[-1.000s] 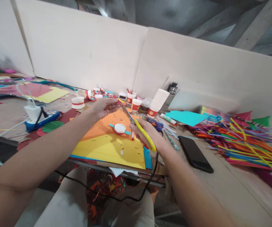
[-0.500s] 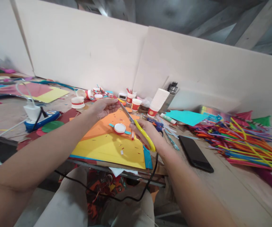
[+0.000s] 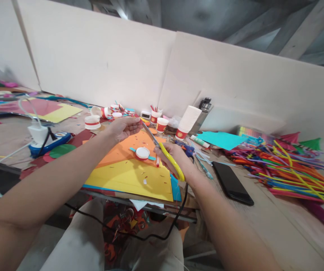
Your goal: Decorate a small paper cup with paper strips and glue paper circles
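Right of the white disc [image 3: 143, 152], the right hand [image 3: 178, 153] grips yellow-handled scissors [image 3: 170, 159]; beyond it, the left hand [image 3: 125, 129] pinches a red piece [image 3: 136, 116].

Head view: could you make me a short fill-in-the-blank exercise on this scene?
1. The person's bare right hand grips metal scissors with handles coloured ____.
2. The scissor blades point toward the person's ____ hand.
3. The flat rectangular smartphone is coloured ____.
4. In the picture, the multicoloured fuzzy craft stems lie to the smartphone's ____.

Missing words: yellow; left; black; right.
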A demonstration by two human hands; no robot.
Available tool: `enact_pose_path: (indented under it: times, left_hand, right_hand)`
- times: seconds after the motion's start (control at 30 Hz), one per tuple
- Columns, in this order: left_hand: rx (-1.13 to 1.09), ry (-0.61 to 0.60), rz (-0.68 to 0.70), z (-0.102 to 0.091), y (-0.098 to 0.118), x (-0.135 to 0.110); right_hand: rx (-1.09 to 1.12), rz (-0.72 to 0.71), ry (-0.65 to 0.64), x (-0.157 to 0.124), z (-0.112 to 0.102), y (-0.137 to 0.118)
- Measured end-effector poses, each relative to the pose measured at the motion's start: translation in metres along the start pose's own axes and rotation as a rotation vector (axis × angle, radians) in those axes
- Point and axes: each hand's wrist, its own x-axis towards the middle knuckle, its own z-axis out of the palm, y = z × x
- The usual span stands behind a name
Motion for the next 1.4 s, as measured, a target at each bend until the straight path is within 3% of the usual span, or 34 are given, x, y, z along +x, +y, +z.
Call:
enact_pose_path:
  times: [0.47, 0.7, 1.4]
  left_hand:
    - [0.005, 0.012, -0.004, 0.0025, 0.0027, -0.0027]
    - [0.018, 0.002, 0.013, 0.0016, 0.0028, -0.0023]
    - [0.012, 0.011, 0.012, -0.0003, -0.0015, 0.0005]
  right_hand:
    - [-0.017, 0.047, -0.001, 0.0039, -0.0016, -0.0034]
    - [-0.198, -0.231, 0.112, 0.0021, 0.0002, 0.0037]
    - [-0.044, -0.019, 0.029, 0.0007, 0.0011, 0.0017]
